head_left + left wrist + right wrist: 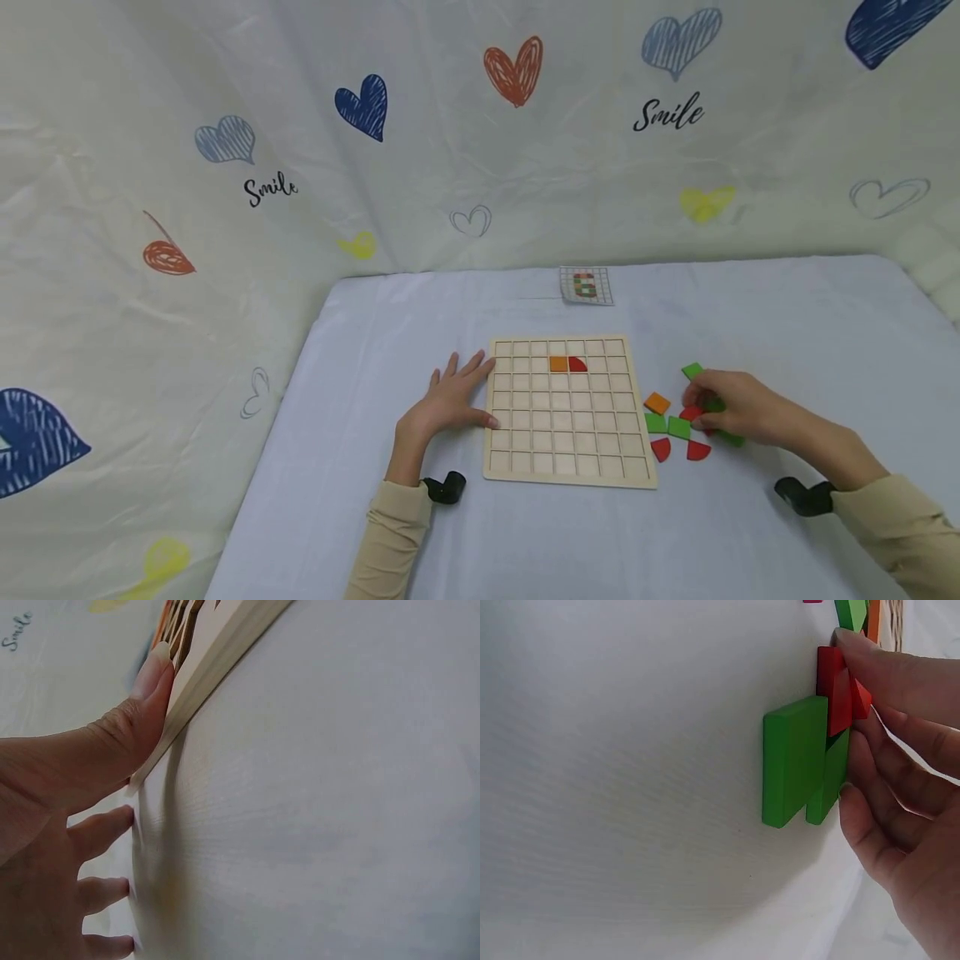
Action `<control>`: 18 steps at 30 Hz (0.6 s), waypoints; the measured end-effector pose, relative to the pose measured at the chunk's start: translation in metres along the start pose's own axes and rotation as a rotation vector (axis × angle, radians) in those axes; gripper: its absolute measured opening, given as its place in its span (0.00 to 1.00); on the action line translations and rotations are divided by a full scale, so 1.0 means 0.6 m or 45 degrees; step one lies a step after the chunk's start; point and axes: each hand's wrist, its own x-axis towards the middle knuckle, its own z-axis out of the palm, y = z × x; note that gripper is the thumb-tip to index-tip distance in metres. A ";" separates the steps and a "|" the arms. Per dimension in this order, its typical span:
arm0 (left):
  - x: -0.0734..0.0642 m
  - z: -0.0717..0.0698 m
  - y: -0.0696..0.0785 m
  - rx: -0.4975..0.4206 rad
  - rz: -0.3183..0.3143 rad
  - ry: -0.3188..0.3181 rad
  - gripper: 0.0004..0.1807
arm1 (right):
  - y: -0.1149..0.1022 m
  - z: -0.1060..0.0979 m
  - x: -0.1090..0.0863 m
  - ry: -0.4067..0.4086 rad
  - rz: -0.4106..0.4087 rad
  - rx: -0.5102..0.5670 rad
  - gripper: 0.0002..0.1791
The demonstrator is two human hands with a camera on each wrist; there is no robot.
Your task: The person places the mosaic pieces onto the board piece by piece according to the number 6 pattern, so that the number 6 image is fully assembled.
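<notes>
A wooden grid board (525,479) lies on the table, with an orange square tile (558,363) and a red quarter-round tile (577,364) side by side in its upper cells. My left hand (447,398) rests at the board's left edge, fingers spread and thumb on the rim; the left wrist view shows that thumb (154,675) against the wood. Over the loose tiles right of the board is my right hand (738,407), thumb and fingertips apart. In the right wrist view its thumb (881,671) touches or nearly touches a red tile (836,694), beside a green square tile (795,761).
A printed pattern card (587,286) lies near the table's back edge. Loose green tiles (679,427), an orange tile (657,403) and red quarter-rounds (698,451) lie right of the board. White cloth (420,317) covers the table; behind hangs a heart-patterned curtain (420,183).
</notes>
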 end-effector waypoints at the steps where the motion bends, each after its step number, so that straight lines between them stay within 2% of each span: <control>1: 0.000 0.000 0.000 0.001 0.001 0.001 0.57 | -0.001 0.000 0.000 0.002 -0.001 0.002 0.17; 9: -0.003 -0.001 0.004 -0.032 -0.011 -0.008 0.57 | 0.000 0.002 -0.002 0.019 -0.029 0.010 0.14; 18: 0.001 -0.001 0.002 -0.018 -0.019 -0.001 0.57 | -0.004 0.002 0.003 0.072 -0.040 0.016 0.08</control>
